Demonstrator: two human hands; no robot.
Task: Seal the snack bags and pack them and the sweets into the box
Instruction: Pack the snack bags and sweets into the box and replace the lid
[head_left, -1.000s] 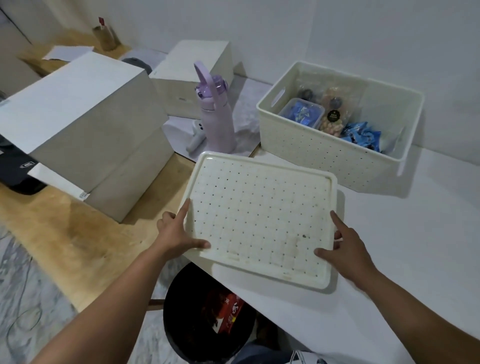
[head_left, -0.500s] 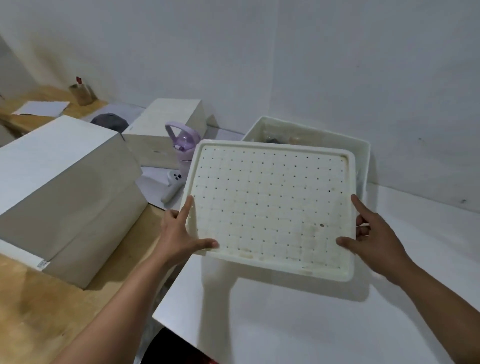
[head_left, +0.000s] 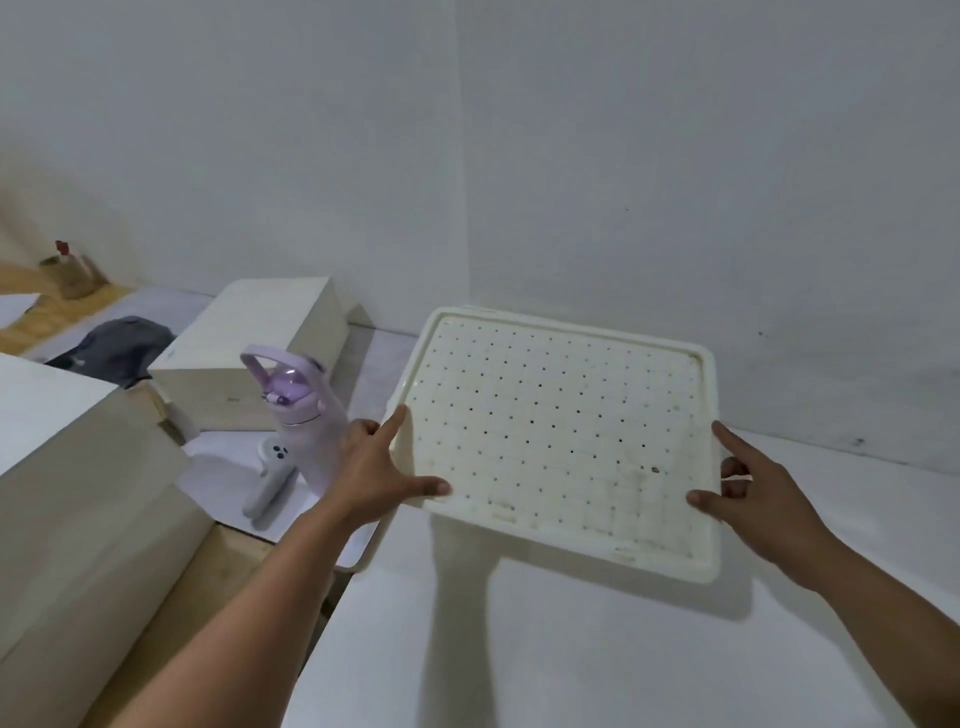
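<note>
Both my hands hold a cream perforated lid (head_left: 561, 447), tilted with its near edge low. My left hand (head_left: 376, 467) grips its left edge, thumb on top. My right hand (head_left: 753, 493) grips its right edge. The lid hangs over the white box and hides nearly all of it; only a curved bit of the box's rim (head_left: 363, 558) shows below my left wrist. The snack bags and sweets inside are hidden from view.
A lilac water bottle (head_left: 306, 415) and a white phone (head_left: 270, 480) stand just left of my left hand. Two pale cardboard boxes (head_left: 254, 353) (head_left: 78, 499) sit further left, with a grey cap (head_left: 119, 340) behind. White walls close the back and right.
The lid has been lifted off the table and carried away from me over the box, covering its contents. The view has tilted up toward the wall.
</note>
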